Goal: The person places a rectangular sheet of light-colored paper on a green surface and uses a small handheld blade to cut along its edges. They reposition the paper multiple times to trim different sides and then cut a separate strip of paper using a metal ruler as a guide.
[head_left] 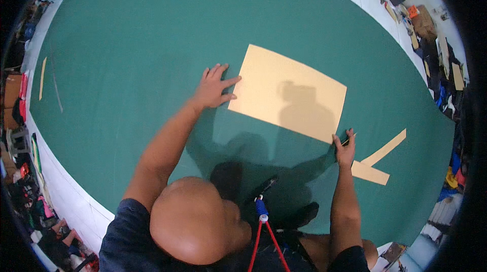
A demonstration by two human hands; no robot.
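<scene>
A flat, pale yellow sheet [264,84] lies on a large green surface [152,28], turned slightly so its right side sits nearer to me. My left hand [213,89] is open, fingers spread, with fingertips touching the sheet's left edge. At the sheet's near right corner is my right hand [346,150], its thumb against the corner. A thin yellowish stick-like thing [350,139] shows between its thumb and curled fingers, too small to name. Beside this hand, two pale yellow strips, one slanting away [385,147] and one shorter [372,173], meet at an angle.
A blue-topped thing with red legs [263,216] stands by my body, with a small dark object [269,184] at its tip. One narrow yellow strip [42,79] lies far left. Clutter, including a brown box [424,22], lines the white floor [76,216] around the green surface.
</scene>
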